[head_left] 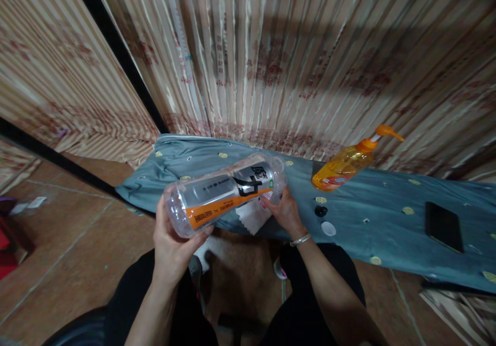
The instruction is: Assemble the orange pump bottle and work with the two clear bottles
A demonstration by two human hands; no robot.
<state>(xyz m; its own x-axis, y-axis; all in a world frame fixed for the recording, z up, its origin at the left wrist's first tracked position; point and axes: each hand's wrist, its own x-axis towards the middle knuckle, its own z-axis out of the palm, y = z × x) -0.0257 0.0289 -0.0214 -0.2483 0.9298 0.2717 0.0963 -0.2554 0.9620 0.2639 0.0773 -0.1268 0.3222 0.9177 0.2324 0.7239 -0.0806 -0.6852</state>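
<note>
- The left hand (170, 245) is curled around one end of the clear plastic bottle (217, 193), with the thumb along its near side.
- The right hand (287, 214) is closed at the other end of this bottle; a silver bracelet (300, 240) is on its wrist.
- The bottle lies tilted between the two hands, above the near edge of the bench with a blue-green cloth (391, 217); its label is silver, orange and black.
- A white paper sheet (251, 219) is just beside the right fingers, under the bottle; I cannot tell if they pinch it.
- To the right of the right hand, near it, are a small black object (321, 210) and a white round cap (328, 228).
- Beyond them stands an orange pump bottle (341, 166); farther right lies a black smartphone (444, 226).
</note>
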